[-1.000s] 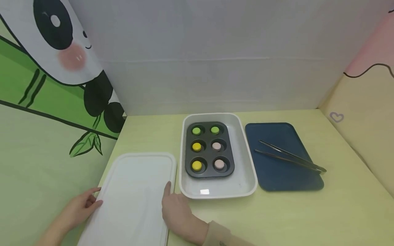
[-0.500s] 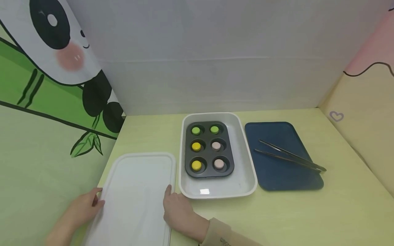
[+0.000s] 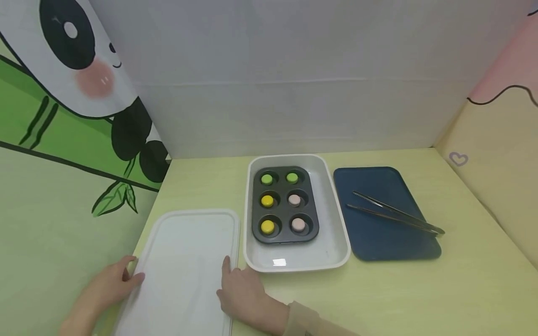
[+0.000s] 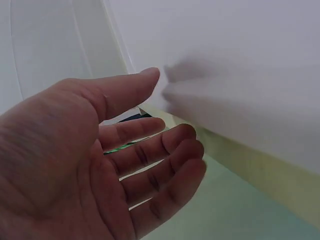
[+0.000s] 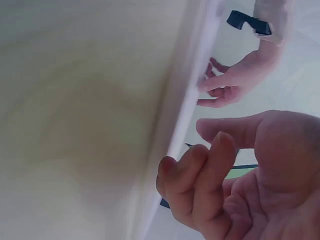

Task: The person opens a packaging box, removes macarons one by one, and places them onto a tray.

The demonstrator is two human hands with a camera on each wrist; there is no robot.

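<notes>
Both hands sit at the white lid point(image 3: 185, 270), which lies flat on the table point(image 3: 420, 289). The left hand point(image 3: 111, 284) touches its left edge, the right hand point(image 3: 241, 294) its right edge, fingers loose, gripping nothing. Just beyond the right hand stands a white tray point(image 3: 336, 242) holding a muffin pan point(image 3: 282, 235); further right, tongs point(image 3: 395, 217) lie on a blue tray point(image 3: 378, 242).

I see a pale yellow-green counter point(image 3: 420, 289) running back to the white wall. Three things lie directly on it, side by side. Nearest me on the left is a flat white lid point(image 3: 185, 270), reaching past the bottom edge of the head view. Just beside it, toward the middle, sits a white rectangular tray point(image 3: 334, 233). Right of that, close but apart, lies a dark blue tray point(image 3: 378, 238), angled a little on the counter.
</notes>
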